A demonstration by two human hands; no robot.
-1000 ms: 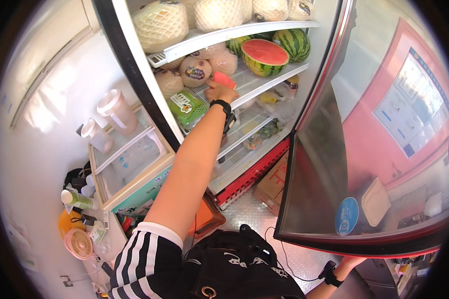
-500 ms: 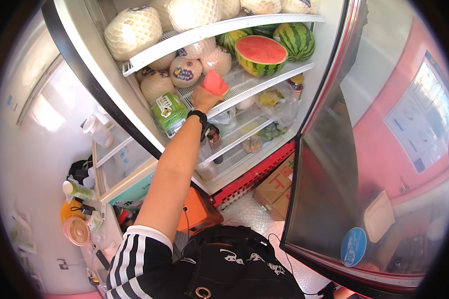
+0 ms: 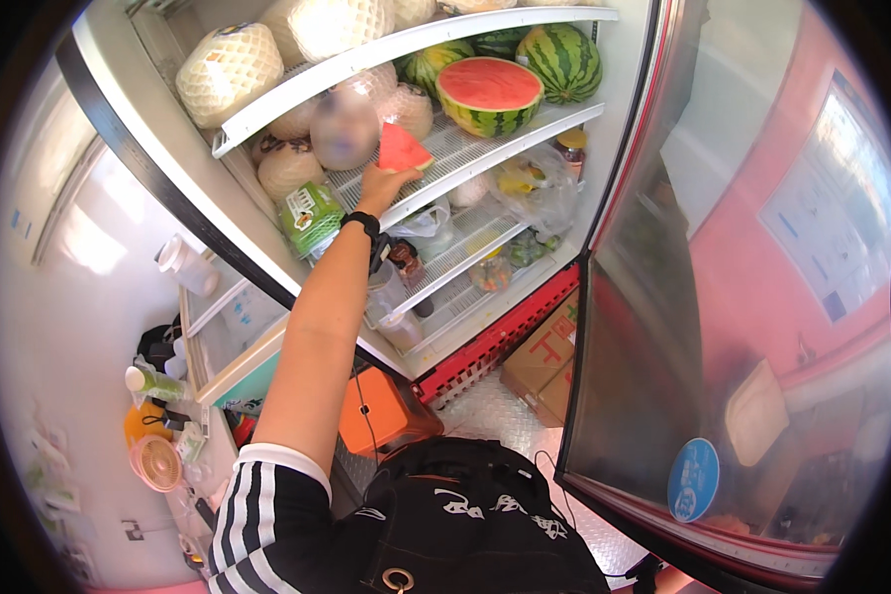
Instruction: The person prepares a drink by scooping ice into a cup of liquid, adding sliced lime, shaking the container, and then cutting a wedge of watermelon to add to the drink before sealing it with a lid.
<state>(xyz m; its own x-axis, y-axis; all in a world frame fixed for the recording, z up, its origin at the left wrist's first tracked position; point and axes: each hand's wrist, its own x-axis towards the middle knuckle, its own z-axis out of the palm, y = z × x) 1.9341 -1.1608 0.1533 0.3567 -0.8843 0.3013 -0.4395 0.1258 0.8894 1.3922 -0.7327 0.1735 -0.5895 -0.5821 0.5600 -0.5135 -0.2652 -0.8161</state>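
Note:
My left hand (image 3: 384, 188) reaches into the fridge and grips a wedge of watermelon (image 3: 404, 148) by its lower end, red flesh facing up. It is above the front of the middle wire shelf (image 3: 455, 173). A large cut watermelon (image 3: 490, 96) lies on that shelf to the right, cut face up. Round white fruits (image 3: 289, 168) sit just left of the wedge, beside a green net pack (image 3: 312, 220). At the lower right edge a small part of my right hand (image 3: 671, 580) shows by the fridge door; its fingers are hidden.
The glass fridge door (image 3: 643, 376) stands swung out to the right. More net-wrapped fruits (image 3: 230, 74) fill the upper shelf, with whole watermelons (image 3: 559, 64) below. Bagged items (image 3: 535, 188) are on lower shelves. An orange box (image 3: 391, 411) and a cardboard carton (image 3: 544, 371) stand on the floor.
The whole view has shifted, so the fridge appears a little further left and up. The wedge has turned slightly in my left hand, which stays over the middle shelf.

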